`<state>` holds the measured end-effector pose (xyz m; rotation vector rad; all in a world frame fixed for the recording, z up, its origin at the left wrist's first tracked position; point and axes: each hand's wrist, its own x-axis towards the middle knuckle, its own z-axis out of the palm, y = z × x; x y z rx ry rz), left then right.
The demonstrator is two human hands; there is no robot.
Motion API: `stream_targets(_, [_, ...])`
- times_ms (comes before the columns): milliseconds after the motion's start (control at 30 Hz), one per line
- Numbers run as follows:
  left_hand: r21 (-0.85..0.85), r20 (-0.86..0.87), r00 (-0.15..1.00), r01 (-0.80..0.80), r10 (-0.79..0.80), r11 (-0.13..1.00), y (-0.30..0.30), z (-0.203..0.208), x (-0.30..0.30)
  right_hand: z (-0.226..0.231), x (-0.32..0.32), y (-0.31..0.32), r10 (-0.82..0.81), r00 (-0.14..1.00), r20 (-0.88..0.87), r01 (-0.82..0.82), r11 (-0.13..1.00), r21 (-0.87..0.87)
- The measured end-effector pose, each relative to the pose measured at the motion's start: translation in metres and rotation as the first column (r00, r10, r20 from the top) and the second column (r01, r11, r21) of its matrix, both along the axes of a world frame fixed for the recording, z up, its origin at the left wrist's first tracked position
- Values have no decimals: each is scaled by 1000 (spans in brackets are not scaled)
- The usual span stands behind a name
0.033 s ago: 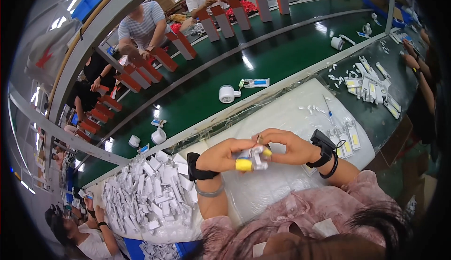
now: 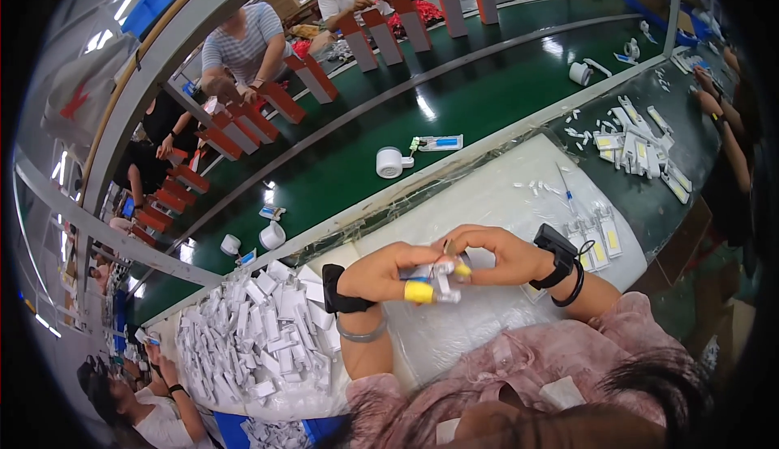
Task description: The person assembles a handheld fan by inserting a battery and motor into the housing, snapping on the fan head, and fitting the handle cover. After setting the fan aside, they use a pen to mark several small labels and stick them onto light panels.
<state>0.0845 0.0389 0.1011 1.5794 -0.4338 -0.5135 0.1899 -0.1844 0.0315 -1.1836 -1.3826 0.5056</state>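
Both my hands meet above a plastic-covered pad (image 2: 487,348), fingers closed round a small white plastic part (image 2: 444,269) with a bit of blue on it. My left hand (image 2: 385,270) grips its left side, and a yellow wrap (image 2: 419,292) shows at that thumb. On the other side my right hand (image 2: 497,253) pinches the part, with another yellow wrap at its thumb tip. Thin dark wires seem to stick up between the fingers. Much of the part is hidden by my fingers. Right of my right hand lie several white pieces with yellow panels (image 2: 608,234).
A big heap of white plastic casings (image 2: 256,327) lies to the left. Beyond the pad runs a green conveyor belt (image 2: 487,92) carrying a round white unit (image 2: 390,162) and red-and-grey boxes (image 2: 313,80). More yellow-panelled pieces (image 2: 637,149) are piled at right. Other people work around the belt.
The white part has tilted slightly between my hands, and my left thumb has shifted a little down and left. Both hands keep their hold.
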Motion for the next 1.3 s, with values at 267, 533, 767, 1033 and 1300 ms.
stream_targets(267, [79, 240, 918, 307, -317, 949, 1, 12, -8, 31, -9, -26, 374, 757, -536, -512, 849, -130])
stream_targets(533, [708, 542, 835, -515, 96, 483, -27, 22, -38, 35, 1, -25, 128, 929, -347, -281, 855, -437])
stream_targets(767, [432, 744, 605, -761, 286, 484, -36, 15, -23, 23, -8, -13, 145, 798, -585, -361, 892, -271])
stream_targets(1033, [130, 244, 730, -676, 638, 725, -38, 4, -6, 20, -18, -7, -665, 714, 221, 651, 746, 140])
stream_targets(1300, [-112, 17, 782, -618, 623, 778, -50, -21, 17, 18, -11, -8, -819, 519, 245, 695, 571, 437])
